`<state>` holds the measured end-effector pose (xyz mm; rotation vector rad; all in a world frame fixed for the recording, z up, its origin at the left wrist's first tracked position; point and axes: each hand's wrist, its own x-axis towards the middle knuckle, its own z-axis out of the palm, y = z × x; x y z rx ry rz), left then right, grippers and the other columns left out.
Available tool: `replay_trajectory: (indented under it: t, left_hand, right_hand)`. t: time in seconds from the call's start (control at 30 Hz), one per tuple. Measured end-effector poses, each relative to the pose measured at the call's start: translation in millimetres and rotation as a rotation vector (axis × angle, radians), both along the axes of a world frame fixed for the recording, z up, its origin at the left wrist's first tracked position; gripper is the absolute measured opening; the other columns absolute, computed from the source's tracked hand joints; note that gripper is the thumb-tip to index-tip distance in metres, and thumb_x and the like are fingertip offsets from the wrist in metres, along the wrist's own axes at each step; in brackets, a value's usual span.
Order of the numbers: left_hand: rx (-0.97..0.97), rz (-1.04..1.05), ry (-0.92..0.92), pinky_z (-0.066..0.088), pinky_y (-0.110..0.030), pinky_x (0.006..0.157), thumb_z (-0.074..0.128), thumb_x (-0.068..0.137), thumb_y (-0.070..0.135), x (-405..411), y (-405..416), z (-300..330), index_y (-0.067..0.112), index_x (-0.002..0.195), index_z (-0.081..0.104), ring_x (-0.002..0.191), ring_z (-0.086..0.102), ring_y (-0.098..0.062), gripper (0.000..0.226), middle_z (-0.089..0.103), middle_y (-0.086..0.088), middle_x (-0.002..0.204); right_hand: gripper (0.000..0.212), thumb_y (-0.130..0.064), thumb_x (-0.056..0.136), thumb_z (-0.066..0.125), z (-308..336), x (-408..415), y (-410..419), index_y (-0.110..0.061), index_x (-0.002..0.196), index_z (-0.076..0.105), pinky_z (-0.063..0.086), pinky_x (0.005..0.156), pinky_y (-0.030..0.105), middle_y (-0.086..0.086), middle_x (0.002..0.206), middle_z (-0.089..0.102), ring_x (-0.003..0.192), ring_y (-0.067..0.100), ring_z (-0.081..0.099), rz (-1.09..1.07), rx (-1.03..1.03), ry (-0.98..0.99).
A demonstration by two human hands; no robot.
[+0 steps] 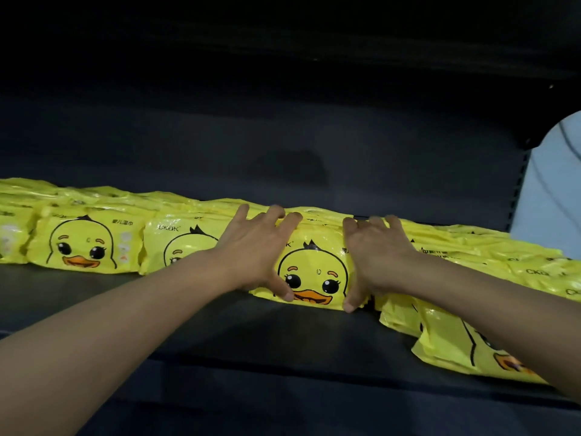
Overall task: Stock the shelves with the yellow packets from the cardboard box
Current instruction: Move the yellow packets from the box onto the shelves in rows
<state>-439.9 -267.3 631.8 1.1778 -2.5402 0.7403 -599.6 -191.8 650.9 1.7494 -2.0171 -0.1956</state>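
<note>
Many glossy yellow duck-face packets [314, 272]

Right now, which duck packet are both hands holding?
The middle packet, its whole duck face showing between the left hand and right hand. The packets either side stand untouched in the row.

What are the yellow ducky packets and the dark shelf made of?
The duck packet held between the left hand and right hand looks like thin, glossy plastic film: it shines in patches and wrinkles softly at the edges. The shelf looks like dark painted metal with a dull, smooth finish, though the dim light leaves that uncertain.
</note>
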Motion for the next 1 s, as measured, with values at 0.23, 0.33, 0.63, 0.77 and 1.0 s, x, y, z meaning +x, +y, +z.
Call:
replay_trajectory:
  t: [0.23, 0.33, 0.63, 0.77, 1.0]
  left_hand:
    - [-0.002, -0.012, 0.012, 0.024, -0.048, 0.109, 0.071, 0.056, 0.072, -6, -31, 0, 0.024, 0.145, 0.008, 0.132, 0.041, -0.025, 0.119, 0.039, -0.003, 0.147]
    - [0.018, -0.049, 0.007, 0.026, -0.046, 0.108, 0.071, 0.055, 0.073, -4, -32, 1, 0.024, 0.145, 0.008, 0.131, 0.042, -0.024, 0.120, 0.041, -0.003, 0.146]
    - [0.030, -0.026, -0.011, 0.001, -0.052, 0.115, 0.067, 0.055, 0.076, 44, -19, 6, 0.031, 0.148, -0.010, 0.146, 0.003, -0.017, 0.128, -0.001, 0.004, 0.158]
    - [0.013, -0.009, -0.071, 0.000, -0.051, 0.115, 0.062, 0.064, 0.074, 35, -20, -3, 0.026, 0.149, -0.008, 0.146, 0.004, -0.018, 0.120, 0.005, 0.003, 0.158]
    - [-0.038, -0.043, -0.091, 0.008, -0.051, 0.114, 0.060, 0.067, 0.073, 18, -29, -3, 0.020, 0.150, -0.003, 0.143, 0.019, -0.019, 0.117, 0.019, 0.001, 0.156]
  right_hand:
    - [0.115, -0.054, 0.049, 0.086, 4, 5, -34, -0.006, 0.134, 0.027, 0.037, 0.097, 0.035, 0.011, 0.123, 0.054, 0.116, 0.028, 0.047, 0.004, 0.004, 0.031]
    - [0.111, -0.053, 0.050, 0.085, 4, -2, -30, -0.008, 0.133, 0.027, 0.038, 0.097, 0.035, 0.011, 0.125, 0.052, 0.118, 0.029, 0.045, 0.050, 0.026, -0.031]
    - [0.131, -0.065, 0.053, 0.077, 17, -9, -15, -0.021, 0.148, -0.001, 0.017, 0.116, 0.041, 0.010, 0.149, 0.017, 0.141, 0.030, 0.015, 0.068, 0.102, -0.228]
    - [0.131, -0.056, 0.054, 0.082, 4, -10, -20, -0.026, 0.147, -0.004, 0.013, 0.117, 0.045, 0.009, 0.152, 0.022, 0.142, 0.030, 0.019, 0.054, 0.106, -0.148]
    - [0.124, -0.044, 0.053, 0.087, 2, -16, -18, -0.021, 0.145, 0.007, 0.019, 0.115, 0.044, 0.005, 0.150, 0.022, 0.140, 0.026, 0.024, 0.050, 0.067, -0.052]
